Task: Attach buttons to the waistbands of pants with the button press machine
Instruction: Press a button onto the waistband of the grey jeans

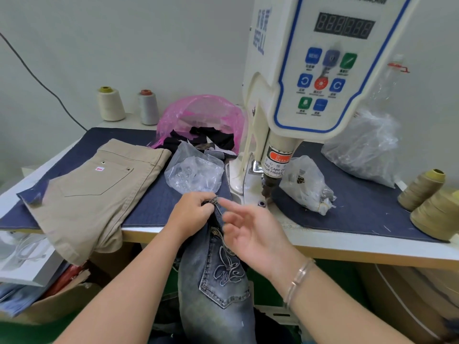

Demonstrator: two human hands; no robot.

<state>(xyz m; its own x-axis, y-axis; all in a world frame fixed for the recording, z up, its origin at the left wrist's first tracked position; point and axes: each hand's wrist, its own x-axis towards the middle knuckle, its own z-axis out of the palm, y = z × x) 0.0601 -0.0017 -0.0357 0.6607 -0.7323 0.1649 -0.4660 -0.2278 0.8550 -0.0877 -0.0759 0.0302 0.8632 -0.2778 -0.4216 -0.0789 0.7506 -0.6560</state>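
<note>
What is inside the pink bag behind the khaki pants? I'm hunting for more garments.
The pink bag holds dark, black-looking cloth spilling from its open mouth. What lies deeper is hidden by the plastic.

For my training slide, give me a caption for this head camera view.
Left hand grips the jeans waistband before the button press machine; right hand open.

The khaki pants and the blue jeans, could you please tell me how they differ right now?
The khaki pants lie folded on the table, partly hanging over its front edge, untouched; the blue jeans hang below that edge, their waistband gripped by the left hand. The khaki back pocket is plain apart from a small tag, while the jeans pocket carries embroidered stitching. The right hand hovers open beside the jeans. Both show a back pocket.
</note>
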